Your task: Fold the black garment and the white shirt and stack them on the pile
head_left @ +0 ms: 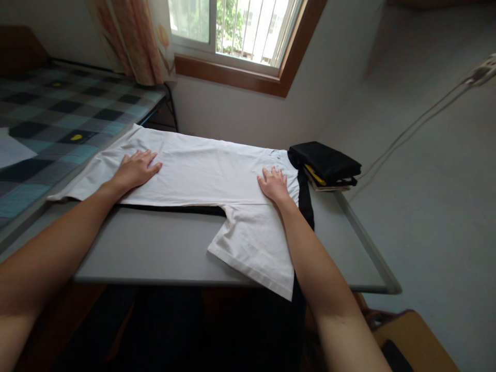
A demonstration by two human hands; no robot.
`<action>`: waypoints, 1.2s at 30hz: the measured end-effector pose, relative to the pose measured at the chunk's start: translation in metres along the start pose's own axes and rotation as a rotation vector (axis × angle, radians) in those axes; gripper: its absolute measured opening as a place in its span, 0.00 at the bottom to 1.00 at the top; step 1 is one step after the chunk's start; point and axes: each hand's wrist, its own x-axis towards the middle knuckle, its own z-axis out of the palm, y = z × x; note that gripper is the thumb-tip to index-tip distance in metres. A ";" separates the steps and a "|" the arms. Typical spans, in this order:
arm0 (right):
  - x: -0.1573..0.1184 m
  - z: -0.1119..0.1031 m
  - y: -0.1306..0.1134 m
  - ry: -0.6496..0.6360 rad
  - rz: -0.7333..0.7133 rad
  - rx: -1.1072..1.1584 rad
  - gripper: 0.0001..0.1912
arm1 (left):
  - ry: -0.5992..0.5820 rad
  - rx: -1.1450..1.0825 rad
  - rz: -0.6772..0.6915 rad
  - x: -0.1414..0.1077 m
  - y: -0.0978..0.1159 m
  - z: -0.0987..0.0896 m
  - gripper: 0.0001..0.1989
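A white T-shirt [209, 165] lies folded lengthwise across the table, its collar end at the right and its hem at the left. One short sleeve [258, 243] points toward me and hangs a little over the table's front edge. My left hand [137, 168] rests flat on the shirt near the hem, fingers spread. Near the collar end, my right hand [274, 183] lies with its fingers apart on the cloth. Black cloth [305, 201] shows from under the shirt at its right end and along its near side.
The grey table [155, 248] has a raised rim. A stack of dark folded items [325, 163] sits at its right back corner. At the left stands a bed with a checked cover [89, 111]. A window [240, 31] and curtain [135, 41] are behind; a wooden chair [416, 341] is at lower right.
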 end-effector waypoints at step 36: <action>-0.002 -0.003 -0.002 -0.017 0.003 0.005 0.31 | -0.042 0.040 0.009 -0.003 0.007 -0.007 0.32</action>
